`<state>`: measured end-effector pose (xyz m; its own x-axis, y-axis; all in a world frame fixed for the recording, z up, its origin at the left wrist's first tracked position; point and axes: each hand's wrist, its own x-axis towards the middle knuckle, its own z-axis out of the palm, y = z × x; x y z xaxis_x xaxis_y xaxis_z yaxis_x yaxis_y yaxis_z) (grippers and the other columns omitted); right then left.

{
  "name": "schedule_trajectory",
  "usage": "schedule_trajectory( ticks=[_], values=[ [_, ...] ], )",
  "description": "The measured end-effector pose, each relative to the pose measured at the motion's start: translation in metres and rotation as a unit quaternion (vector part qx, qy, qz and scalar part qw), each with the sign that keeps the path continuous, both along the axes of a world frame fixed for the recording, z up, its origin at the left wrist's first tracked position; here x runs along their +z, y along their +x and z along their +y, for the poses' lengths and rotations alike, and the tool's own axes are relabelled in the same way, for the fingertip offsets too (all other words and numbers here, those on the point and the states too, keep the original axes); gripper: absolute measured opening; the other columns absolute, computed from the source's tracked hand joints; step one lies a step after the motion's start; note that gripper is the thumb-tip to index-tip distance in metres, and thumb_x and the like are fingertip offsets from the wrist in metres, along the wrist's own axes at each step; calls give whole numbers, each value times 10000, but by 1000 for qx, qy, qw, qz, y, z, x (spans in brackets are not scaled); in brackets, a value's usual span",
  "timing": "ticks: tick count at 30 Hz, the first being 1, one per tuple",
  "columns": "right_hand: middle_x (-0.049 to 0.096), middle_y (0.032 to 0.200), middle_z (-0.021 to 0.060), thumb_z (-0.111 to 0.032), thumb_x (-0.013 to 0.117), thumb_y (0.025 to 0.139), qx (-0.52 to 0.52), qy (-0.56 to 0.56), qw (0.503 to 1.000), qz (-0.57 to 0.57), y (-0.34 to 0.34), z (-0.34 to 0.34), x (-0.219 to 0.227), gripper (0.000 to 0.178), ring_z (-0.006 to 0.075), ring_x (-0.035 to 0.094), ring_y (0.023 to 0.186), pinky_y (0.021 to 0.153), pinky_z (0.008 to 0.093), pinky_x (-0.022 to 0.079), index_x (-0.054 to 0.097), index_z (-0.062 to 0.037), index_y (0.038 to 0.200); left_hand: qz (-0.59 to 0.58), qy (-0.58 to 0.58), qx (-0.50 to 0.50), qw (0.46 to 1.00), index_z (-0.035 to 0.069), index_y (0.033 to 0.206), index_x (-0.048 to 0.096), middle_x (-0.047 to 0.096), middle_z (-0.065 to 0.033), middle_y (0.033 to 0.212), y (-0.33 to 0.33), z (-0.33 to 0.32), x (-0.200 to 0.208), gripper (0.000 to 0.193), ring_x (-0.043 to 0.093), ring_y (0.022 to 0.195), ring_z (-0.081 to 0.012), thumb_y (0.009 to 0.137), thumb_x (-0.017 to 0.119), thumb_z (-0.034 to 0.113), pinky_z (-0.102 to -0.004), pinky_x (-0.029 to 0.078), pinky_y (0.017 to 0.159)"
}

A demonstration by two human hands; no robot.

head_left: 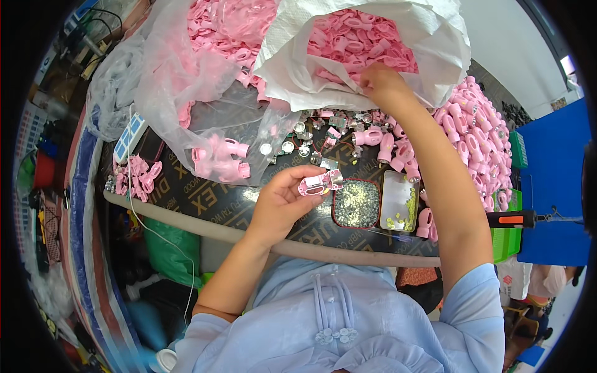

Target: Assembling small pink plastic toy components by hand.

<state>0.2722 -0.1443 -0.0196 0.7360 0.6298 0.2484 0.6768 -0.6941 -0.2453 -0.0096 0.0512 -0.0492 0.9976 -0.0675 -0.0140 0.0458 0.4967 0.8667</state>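
My left hand (277,208) holds a small pink flashlight housing half (313,185) between thumb and fingers, above the table's front part. A shiny silver reflector sits at its right end, and the shell's inner side faces up. My right hand (382,86) is at the mouth of a white woven sack (283,68), with its fingers curled down at the pink plastic shells (367,40) inside. What those fingers grip is hidden. Below the left hand's piece stand a tin of small metallic-looking parts (356,204) and an open tin with small yellow-green pieces (398,202).
A clear plastic bag (168,81) of pink shells lies left of the sack. Reflectors and wired parts (311,140) are strewn mid-table. Assembled pink flashlights (476,133) are heaped at right. A black-and-orange tool (513,219) juts in at the right edge. Small pink parts (137,177) lie left.
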Motion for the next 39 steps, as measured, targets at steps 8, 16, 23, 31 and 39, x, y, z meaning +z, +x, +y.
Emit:
schedule_trajectory(
  ticks=[8, 16, 23, 31, 39],
  values=[
    [696, 1073, 67, -16, 767, 739, -129, 179, 968, 115, -58, -12, 29, 457, 124, 649, 876, 790, 290, 526, 655, 18, 1180, 1, -6, -2, 1000, -11, 1279, 535, 611, -103, 1252, 2, 5, 7, 443, 614, 1134, -164, 864, 640, -127, -297, 516, 974],
    [611, 1215, 135, 158, 754, 717, 95, 505, 737, 439, -191, -25, 14, 401, 209, 607, 1135, 985, 324, 508, 686, 36, 1094, -13, 8, -30, 999, -1, 1333, 479, 611, -111, 1249, 10, -9, 6, 506, 607, 1150, -167, 869, 644, -116, -294, 509, 980],
    [622, 1193, 129, 151, 765, 714, 105, 508, 750, 411, -211, -27, 3, 415, 201, 607, 1109, 985, 325, 489, 702, 8, 1098, -11, 33, -60, 998, 9, 1348, 472, 605, -116, 1255, 11, -20, 12, 526, 608, 1152, -166, 866, 645, -113, -290, 513, 974],
    [614, 1194, 124, 129, 767, 727, 88, 484, 776, 393, -212, -28, 1, 390, 201, 605, 1110, 989, 319, 476, 696, 5, 1090, -8, 30, -51, 998, 12, 1363, 469, 597, -115, 1269, 8, -19, 10, 542, 605, 1160, -173, 865, 635, -125, -297, 514, 978],
    [608, 1187, 118, 126, 774, 720, 74, 462, 783, 410, -211, -30, 6, 406, 203, 601, 1128, 1004, 318, 487, 692, 8, 1099, -35, 54, -59, 996, 26, 1419, 437, 584, -117, 1295, 6, -14, 4, 600, 595, 1179, -174, 871, 620, -138, -307, 500, 1005]
  ],
)
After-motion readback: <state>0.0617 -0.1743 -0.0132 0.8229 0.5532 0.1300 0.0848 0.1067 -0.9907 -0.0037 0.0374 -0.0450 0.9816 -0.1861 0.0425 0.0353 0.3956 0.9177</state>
